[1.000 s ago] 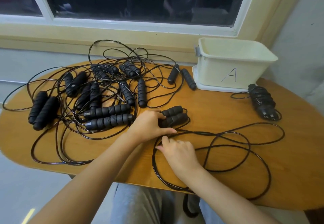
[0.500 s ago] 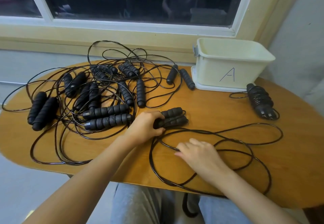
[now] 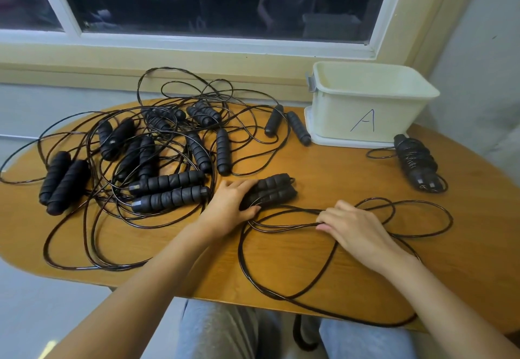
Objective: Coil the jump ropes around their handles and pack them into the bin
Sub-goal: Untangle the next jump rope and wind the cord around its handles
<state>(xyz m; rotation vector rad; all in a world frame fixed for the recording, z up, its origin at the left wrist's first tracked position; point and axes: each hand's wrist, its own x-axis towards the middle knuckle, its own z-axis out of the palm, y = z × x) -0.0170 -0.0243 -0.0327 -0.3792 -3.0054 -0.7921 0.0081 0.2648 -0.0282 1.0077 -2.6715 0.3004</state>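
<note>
Nearest, the loose cord (image 3: 281, 294) sprawls in loops across the counter (image 3: 337, 167). The right hand (image 3: 354, 226) pinches its strands. To its left, the left hand (image 3: 228, 204) grips the paired handles (image 3: 270, 190). Coiling looks barely begun; next, wind the cord round them. The bin (image 3: 365, 105) stands far right.

We saw tangled black foam-handled jump ropes (image 3: 157, 161) on the oval wooden table's (image 3: 309, 268) left half, the cream plastic bin (image 3: 365, 111) at its far right edge, a coiled black rope (image 3: 416, 161) just right of it, and one loose black rope (image 3: 274, 190) mid-table, trailing toward the near edge.
</note>
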